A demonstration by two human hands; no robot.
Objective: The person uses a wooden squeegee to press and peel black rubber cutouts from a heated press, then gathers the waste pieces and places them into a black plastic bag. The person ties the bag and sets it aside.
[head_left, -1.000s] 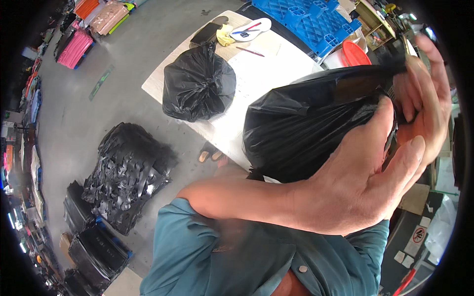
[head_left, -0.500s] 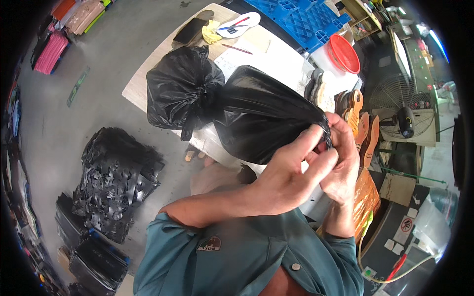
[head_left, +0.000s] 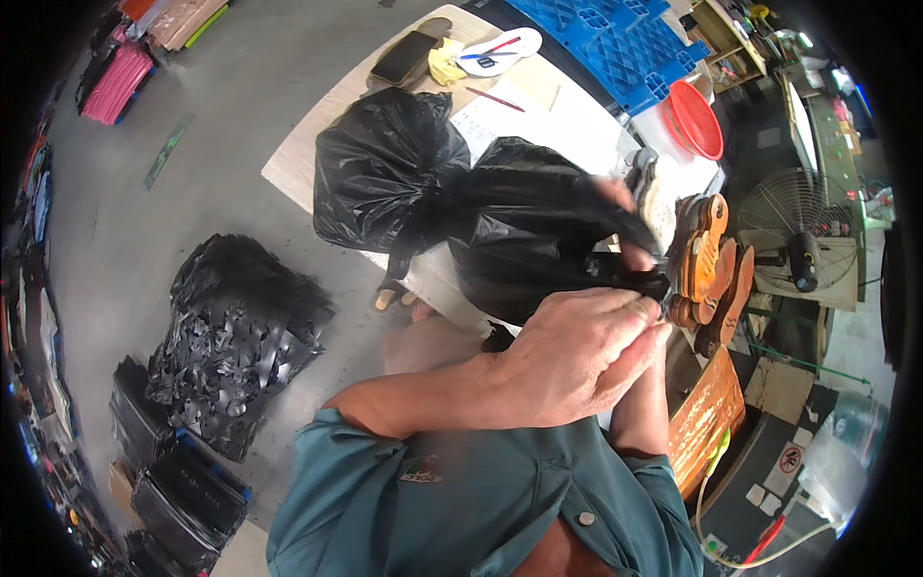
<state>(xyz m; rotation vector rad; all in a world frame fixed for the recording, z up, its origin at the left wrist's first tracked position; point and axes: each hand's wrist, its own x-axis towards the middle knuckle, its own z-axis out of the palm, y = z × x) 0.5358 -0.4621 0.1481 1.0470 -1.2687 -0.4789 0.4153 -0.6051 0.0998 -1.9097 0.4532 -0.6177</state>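
A full black plastic bag (head_left: 514, 226) lies on its side on the table, its gathered neck toward me on the right. My left hand (head_left: 596, 351) is closed with its fingers pinched on the twisted end of that bag. Just beyond it my right hand (head_left: 615, 195) is smeared by motion and mostly hidden by plastic and my left hand. Only some of its fingers show, on both sides of a dark strip of the bag's neck. A second black plastic bag (head_left: 380, 178), gathered at its neck, rests against the first bag's left side.
A phone (head_left: 402, 58), a white sole (head_left: 505, 50) with pens and papers lie on the far table (head_left: 298, 159). Brown soles (head_left: 711, 240) stand at the right, near a red basket (head_left: 694, 120) and a fan (head_left: 800, 236). Black cut scraps (head_left: 236, 346) pile up at the left.
My right hand has moved up and away over the bag's neck, pulling plastic. My left hand has shifted slightly down and still grips the bag. The whole view has shifted a little.
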